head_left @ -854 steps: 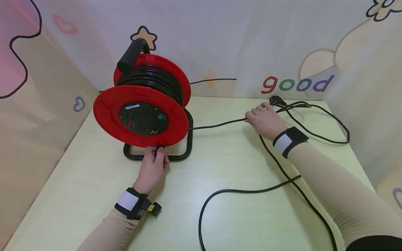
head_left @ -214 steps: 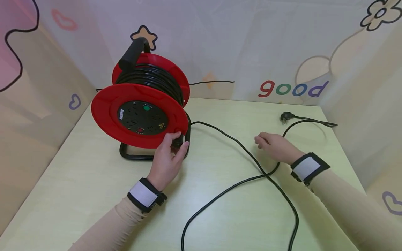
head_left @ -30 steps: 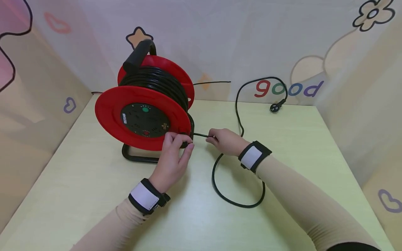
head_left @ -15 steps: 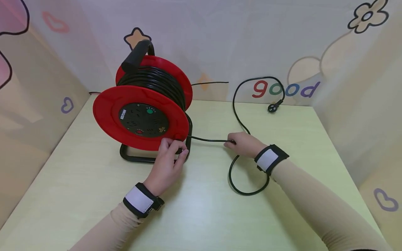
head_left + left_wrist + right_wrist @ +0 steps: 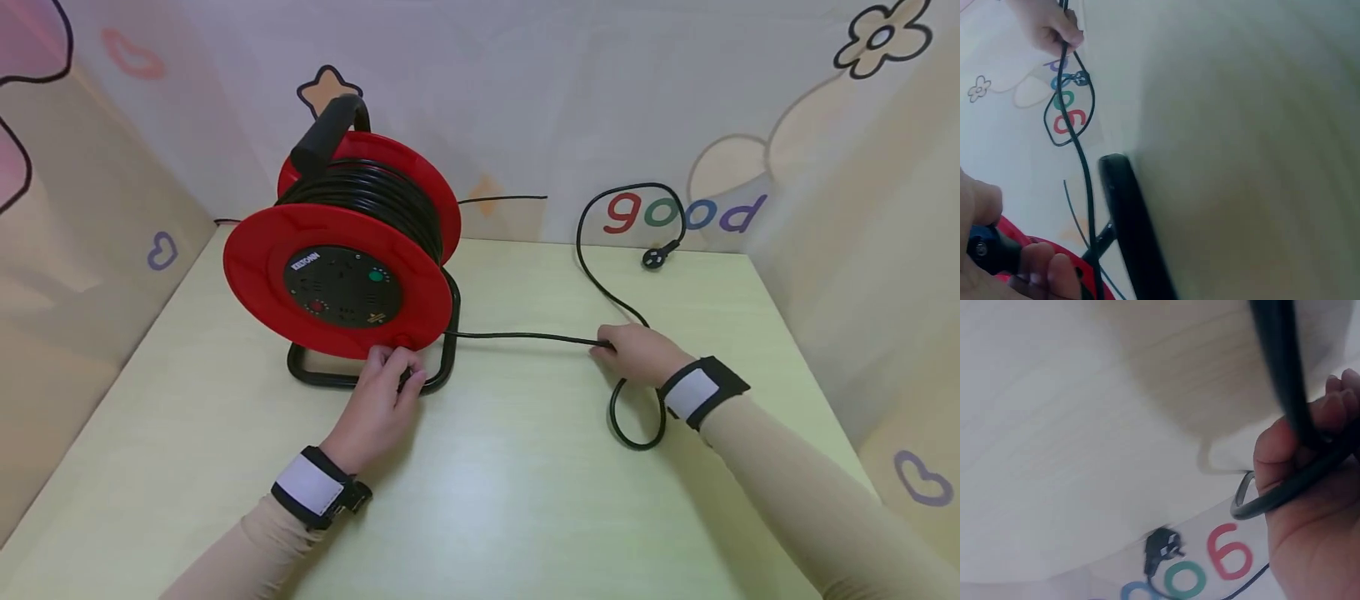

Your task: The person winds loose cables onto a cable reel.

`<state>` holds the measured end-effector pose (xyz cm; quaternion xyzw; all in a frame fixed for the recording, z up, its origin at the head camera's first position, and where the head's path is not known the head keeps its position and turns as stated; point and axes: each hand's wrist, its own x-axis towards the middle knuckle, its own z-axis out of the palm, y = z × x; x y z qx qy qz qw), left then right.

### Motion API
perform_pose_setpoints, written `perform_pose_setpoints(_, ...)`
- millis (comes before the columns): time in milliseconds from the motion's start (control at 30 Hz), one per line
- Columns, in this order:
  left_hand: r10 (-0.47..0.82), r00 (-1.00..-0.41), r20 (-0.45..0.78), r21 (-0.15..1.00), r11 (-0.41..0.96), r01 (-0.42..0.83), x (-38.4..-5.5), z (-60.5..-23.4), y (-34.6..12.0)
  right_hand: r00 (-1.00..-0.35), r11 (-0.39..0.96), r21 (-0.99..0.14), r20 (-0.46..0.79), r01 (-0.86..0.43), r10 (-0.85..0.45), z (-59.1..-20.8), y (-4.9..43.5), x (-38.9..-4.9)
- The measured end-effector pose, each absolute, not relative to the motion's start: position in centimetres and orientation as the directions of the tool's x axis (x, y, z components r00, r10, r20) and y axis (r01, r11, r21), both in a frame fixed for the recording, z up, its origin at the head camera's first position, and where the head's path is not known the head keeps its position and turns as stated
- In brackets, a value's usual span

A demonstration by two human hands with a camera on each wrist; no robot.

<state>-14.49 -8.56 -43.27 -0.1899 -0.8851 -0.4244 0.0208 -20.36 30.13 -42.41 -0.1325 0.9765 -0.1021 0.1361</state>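
A red cable reel (image 5: 258,275) stands at the table's left on a black tubular frame (image 5: 330,381), with black cable (image 5: 375,190) wound on its drum. My left hand (image 5: 375,408) holds the black crank knob (image 5: 997,253) at the lower rim of its front disc. From the reel's right side the loose cable (image 5: 525,336) runs nearly straight to my right hand (image 5: 641,357), whose fingers are curled round it. Below that hand hangs a small loop (image 5: 636,447). Beyond it the cable arches up to the black plug (image 5: 654,258) at the table's back; the plug's pins show in the right wrist view.
The pale table (image 5: 480,517) meets a printed curtain (image 5: 525,108) at the back and sides, with coloured letters behind the plug. A thin dark line (image 5: 502,198) shows on the curtain behind the reel. The reel's black carrying handle (image 5: 326,137) sticks up on top.
The loose cable is much shorter than earlier. In the last second my right hand slid right along it, shrinking the loop. My left hand moved down-left with the knob, turning the reel's face clockwise.
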Motion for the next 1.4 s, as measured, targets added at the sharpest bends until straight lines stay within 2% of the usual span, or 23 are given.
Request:
perform_pose_setpoints(300, 0.326, -0.935, 0.141, 0.752, 0.579, 0.316, -14.4, -42.8, -8.2, -0.952, 0.947, -0.236, -0.161, -0.218, -0.260, -42.1, 34.2, -18.9)
perform_pose_setpoints(533, 0.341, -0.931, 0.131, 0.819, 0.492, 0.295, -14.6, -42.9, -8.4, -0.966, 0.943, -0.261, -0.100, -0.208, -0.240, -42.5, 34.7, -18.8)
perform_pose_setpoints(867, 0.318, -0.948, 0.027, 0.884, 0.436, 0.171, -14.3, -42.7, -9.8, -0.966, 0.932, -0.292, -0.079, -0.215, -0.248, -42.4, 33.9, -19.0)
perform_pose_setpoints(1400, 0.208, -0.978, 0.031, 0.875, 0.467, 0.127, -14.5, -42.8, -14.6, -0.943, 0.918, -0.276, -0.089, -0.286, -0.321, -41.8, 30.1, -20.1)
